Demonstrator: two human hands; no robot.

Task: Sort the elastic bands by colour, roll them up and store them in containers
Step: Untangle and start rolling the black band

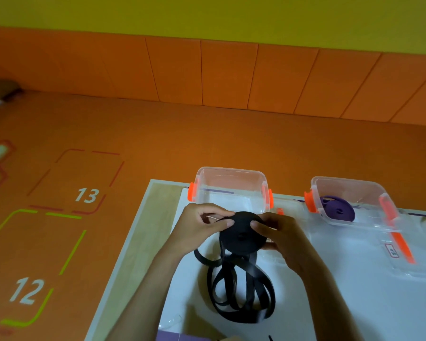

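Observation:
A black elastic band roll is held above the white table, gripped from both sides. My left hand pinches its upper left edge and my right hand grips its right side. The unrolled part of the black band hangs down and lies in loose loops on the table in front of me. Behind the roll stands an empty clear container with orange clips. To the right, a second clear container holds a rolled purple band.
A clear lid with an orange clip lies on the white table at the right. The table's left edge borders an orange floor with numbered marks 12 and 13. An orange wall runs behind.

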